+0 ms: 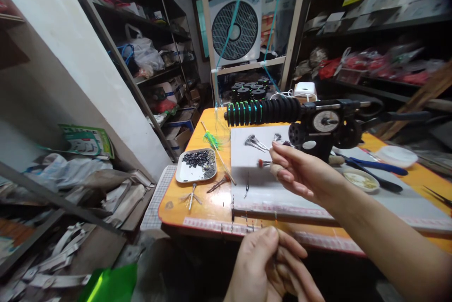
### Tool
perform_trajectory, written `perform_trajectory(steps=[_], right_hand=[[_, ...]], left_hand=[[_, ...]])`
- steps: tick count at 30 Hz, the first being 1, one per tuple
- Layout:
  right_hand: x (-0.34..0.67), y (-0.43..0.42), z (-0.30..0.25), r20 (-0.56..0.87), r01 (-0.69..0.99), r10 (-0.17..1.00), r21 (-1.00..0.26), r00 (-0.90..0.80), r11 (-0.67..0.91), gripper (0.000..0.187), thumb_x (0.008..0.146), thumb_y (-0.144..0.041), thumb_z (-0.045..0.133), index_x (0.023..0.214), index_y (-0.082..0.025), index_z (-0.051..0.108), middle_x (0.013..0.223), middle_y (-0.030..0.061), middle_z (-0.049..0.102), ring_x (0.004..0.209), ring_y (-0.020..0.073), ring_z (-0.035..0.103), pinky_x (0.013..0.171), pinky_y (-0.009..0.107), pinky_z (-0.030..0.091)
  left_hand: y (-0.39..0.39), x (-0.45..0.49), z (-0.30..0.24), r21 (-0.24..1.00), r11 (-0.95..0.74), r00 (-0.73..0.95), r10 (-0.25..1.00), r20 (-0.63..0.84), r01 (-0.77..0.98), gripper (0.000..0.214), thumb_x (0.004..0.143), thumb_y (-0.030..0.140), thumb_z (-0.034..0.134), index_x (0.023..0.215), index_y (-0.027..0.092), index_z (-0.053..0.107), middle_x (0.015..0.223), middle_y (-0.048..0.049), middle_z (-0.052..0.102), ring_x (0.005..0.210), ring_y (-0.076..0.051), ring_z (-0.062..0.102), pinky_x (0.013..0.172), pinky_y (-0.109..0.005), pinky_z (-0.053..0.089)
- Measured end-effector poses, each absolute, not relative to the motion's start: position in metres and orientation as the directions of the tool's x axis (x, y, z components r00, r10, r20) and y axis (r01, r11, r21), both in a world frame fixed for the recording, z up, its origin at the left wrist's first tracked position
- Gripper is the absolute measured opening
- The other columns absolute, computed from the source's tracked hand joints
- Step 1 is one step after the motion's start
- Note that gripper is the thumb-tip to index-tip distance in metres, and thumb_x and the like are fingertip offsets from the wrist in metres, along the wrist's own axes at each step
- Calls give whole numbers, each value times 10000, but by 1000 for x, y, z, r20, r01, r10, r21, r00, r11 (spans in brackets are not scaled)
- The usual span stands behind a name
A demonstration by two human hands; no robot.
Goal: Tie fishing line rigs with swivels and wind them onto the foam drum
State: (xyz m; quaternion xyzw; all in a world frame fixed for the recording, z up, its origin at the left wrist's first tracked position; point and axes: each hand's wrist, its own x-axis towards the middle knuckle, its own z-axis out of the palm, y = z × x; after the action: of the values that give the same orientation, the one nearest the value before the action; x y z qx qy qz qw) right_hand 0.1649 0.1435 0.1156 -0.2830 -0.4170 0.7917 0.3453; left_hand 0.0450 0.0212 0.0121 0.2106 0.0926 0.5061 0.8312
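Note:
My right hand (300, 170) hovers over the white board (243, 205) on the table, thumb and forefinger pinched together. What they hold, if anything, is too small to make out. Close to those fingertips lie a bundle of silvery strands (253, 141) and a smaller red-tipped bundle (263, 163). Below the table's front edge, my left hand (264, 264) is closed, thumb against the curled fingers; its grip hides whatever is inside. Several small thin metal pieces (232, 215) stick out along that edge. A short dark piece with a metal end (247, 188) lies on the board.
Left on the table stands a white tray (179, 170) of small black and metal parts, beside a stick with green fibres (211, 139). Behind my right hand is a machine with a dial (325, 121) and black spools (278, 110). Blue-handled pliers (381, 166) and a dish (360, 180) lie right.

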Motion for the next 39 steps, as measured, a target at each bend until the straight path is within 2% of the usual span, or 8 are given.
perform_trajectory(steps=[7,12,17,23,27,31,36,39], right_hand=[[164,141,119,-157,-284,797,-880,-583,-381,505,786,-531,725,621,-200,382,453,-68,462,295,-4,278,254,73,203],[167,139,124,-122,-217,814,-932,-568,-291,443,791,-527,716,654,-188,466,482,-45,527,285,7,326,256,96,205],[176,134,142,-32,-78,830,-993,-557,-90,373,851,-516,690,855,-143,687,446,-43,544,260,10,348,272,103,206],[183,130,169,29,95,820,-990,-572,102,449,856,-571,666,851,-129,742,375,-46,493,278,10,351,284,97,244],[185,131,176,15,146,821,-982,-571,119,423,853,-543,683,855,-124,742,393,-35,532,270,12,359,276,101,233],[188,134,167,-16,74,818,-997,-574,32,377,871,-496,685,895,-123,732,391,-51,521,252,20,335,266,130,225],[182,141,137,-58,-119,784,-979,-618,-166,375,909,-511,589,890,-146,674,451,-78,527,252,15,336,425,201,472],[176,146,123,-103,-176,758,-944,-644,-278,376,944,-508,542,803,-162,585,520,-77,551,275,3,293,347,168,373]], left_hand=[[17,44,17,435,386,452,890,56,-814,448,859,517,631,797,90,750,653,-121,785,467,-194,726,387,-201,537],[22,41,14,617,272,344,939,-2,-739,498,835,562,659,782,79,768,686,-128,790,450,-156,698,475,-227,560],[44,34,40,876,48,209,976,61,-479,602,914,394,642,1435,138,484,919,-128,799,957,-262,746,968,-445,514],[91,46,75,852,-224,121,941,315,-473,499,925,359,632,1391,238,502,1465,-122,507,1357,-291,478,1090,-404,406],[106,53,91,827,-297,5,940,340,-478,284,951,353,595,1173,185,653,1082,-77,683,1092,-218,611,981,-335,444],[103,50,96,828,-288,-4,945,326,-481,208,933,325,623,1054,178,705,832,-20,661,807,-151,614,815,-284,470],[92,49,89,778,-121,59,978,199,-617,199,782,332,762,828,153,688,677,9,648,583,-99,560,647,-239,470],[84,49,83,748,-26,63,994,90,-664,299,749,348,755,631,157,557,571,24,609,488,-80,539,557,-209,450]])
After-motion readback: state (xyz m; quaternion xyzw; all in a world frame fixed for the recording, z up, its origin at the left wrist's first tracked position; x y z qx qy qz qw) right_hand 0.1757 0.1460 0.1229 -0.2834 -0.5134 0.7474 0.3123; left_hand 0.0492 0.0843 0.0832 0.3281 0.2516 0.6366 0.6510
